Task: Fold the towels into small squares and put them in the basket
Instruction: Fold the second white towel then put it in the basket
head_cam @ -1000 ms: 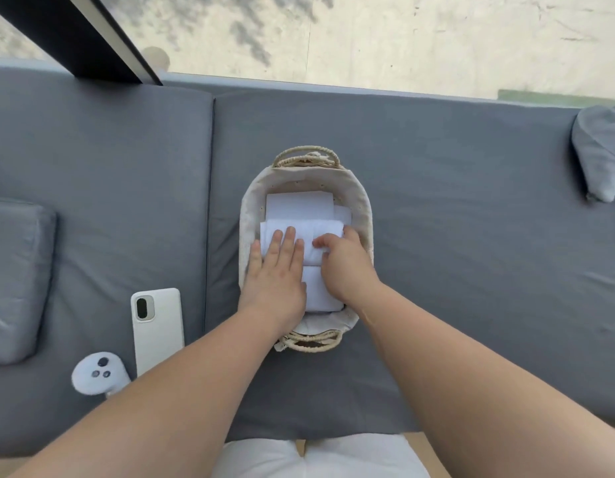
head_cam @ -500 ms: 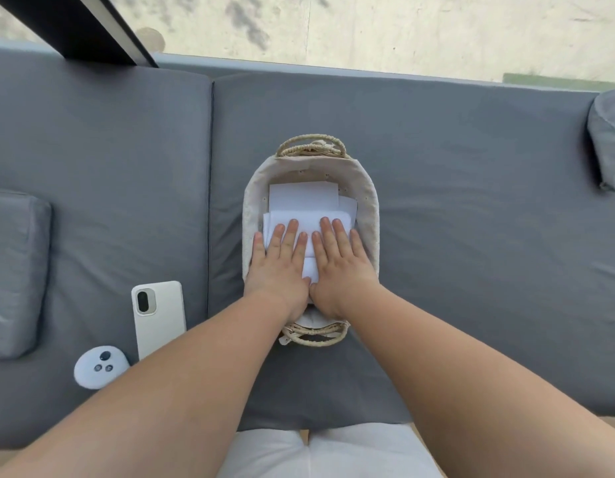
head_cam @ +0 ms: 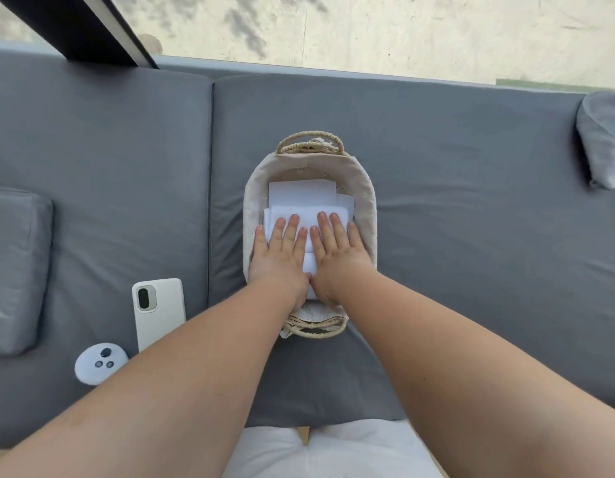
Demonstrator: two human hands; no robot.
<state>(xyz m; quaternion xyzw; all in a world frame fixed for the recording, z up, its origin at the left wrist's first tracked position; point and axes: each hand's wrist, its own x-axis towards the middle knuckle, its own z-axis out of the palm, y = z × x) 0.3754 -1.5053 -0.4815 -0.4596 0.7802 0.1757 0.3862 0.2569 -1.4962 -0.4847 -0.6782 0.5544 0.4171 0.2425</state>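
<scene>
- The left hand [head_cam: 280, 260] and the right hand [head_cam: 337, 257] lie flat, side by side. Their fingers are straight and their palms press on the top towel [head_cam: 304, 215]; neither hand grips anything.
- The folded white towels sit stacked inside the basket [head_cam: 366, 201], which stands on the grey sofa cushion [head_cam: 471, 236]. A further towel [head_cam: 301, 191] shows beyond the fingertips.
- To do this step well, press straight down with even weight on both palms so that the layers settle without sliding. Then lift the hands vertically so that the top fold is not dragged open.
- One second earlier the right hand is curled at the towel's right edge; now it lies flat. The left hand stays flat in much the same place.
- A phone [head_cam: 159, 312] and a controller [head_cam: 99, 363] lie to the left, well apart from the basket.
</scene>
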